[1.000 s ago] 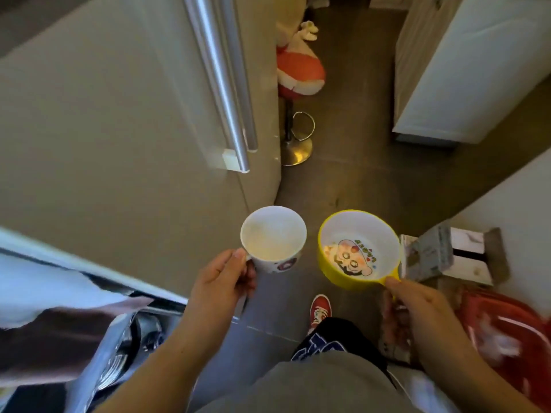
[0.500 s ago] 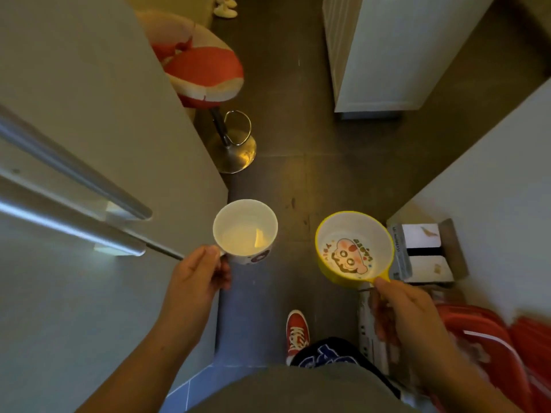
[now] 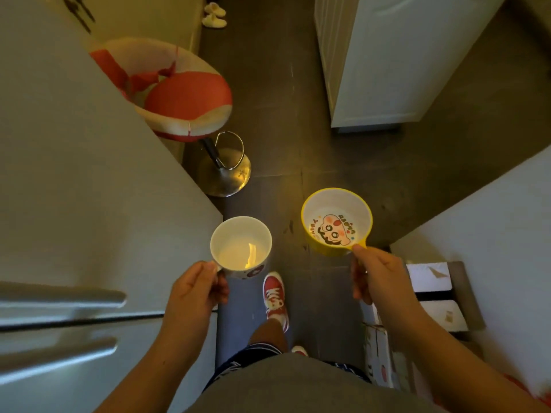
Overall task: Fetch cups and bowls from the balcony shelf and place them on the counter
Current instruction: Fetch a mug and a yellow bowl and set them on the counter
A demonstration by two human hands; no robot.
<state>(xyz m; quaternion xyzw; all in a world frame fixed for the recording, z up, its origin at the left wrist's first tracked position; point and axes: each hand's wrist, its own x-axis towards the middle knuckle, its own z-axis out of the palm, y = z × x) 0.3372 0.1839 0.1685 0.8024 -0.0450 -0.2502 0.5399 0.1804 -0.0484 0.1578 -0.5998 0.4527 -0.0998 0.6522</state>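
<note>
My left hand [image 3: 193, 289] grips the handle of a white mug [image 3: 241, 244] with a dark print on its side, holding it upright and empty over the floor. My right hand [image 3: 377, 274] pinches the short handle of a yellow bowl [image 3: 336, 222] with a white inside and a cartoon face at its bottom. Both are carried side by side at waist height, a little apart.
A tall fridge [image 3: 74, 180] with long metal handles fills the left. A red and white bar stool [image 3: 179, 96] on a chrome base stands ahead on the left. A white cabinet [image 3: 387, 61] is far right, a white wall and boxes [image 3: 438, 293] near right. Dark floor runs between them.
The view has moved forward past the fridge door. The stool and cabinet are nearer and lower in frame. Both hands keep the same hold on mug and bowl.
</note>
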